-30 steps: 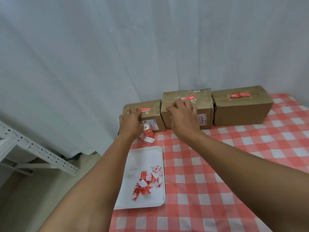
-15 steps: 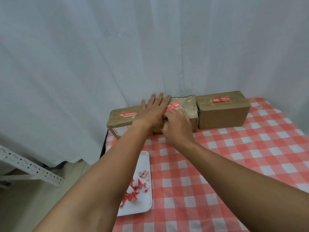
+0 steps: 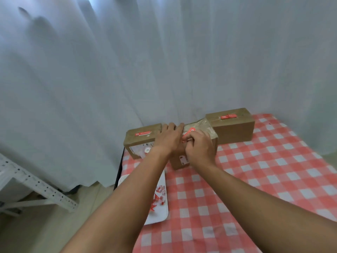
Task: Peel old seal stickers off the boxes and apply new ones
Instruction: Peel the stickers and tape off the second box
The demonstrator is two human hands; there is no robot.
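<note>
Three brown cardboard boxes stand in a row at the far edge of the table. The middle box [image 3: 207, 127] has shiny tape and a red seal sticker [image 3: 189, 131] on top. My left hand [image 3: 168, 139] lies flat on that box's left part, fingers together. My right hand [image 3: 199, 147] pinches the near end of the red sticker, its fingers curled. The left box [image 3: 138, 141] and the right box [image 3: 235, 128] each carry a red sticker on top, on the left box [image 3: 143, 133] and on the right box [image 3: 228, 116].
A white tray [image 3: 160, 214] with several torn red and white sticker scraps [image 3: 158, 197] sits at the table's left edge, partly under my left forearm. The red-checked tablecloth [image 3: 255, 176] covers the table. A white curtain hangs behind; a metal rack [image 3: 36, 183] stands at lower left.
My left hand moved from the left box onto the middle box. My right hand closed onto the middle box's sticker. The view shifted left, and the sticker roll went out of sight.
</note>
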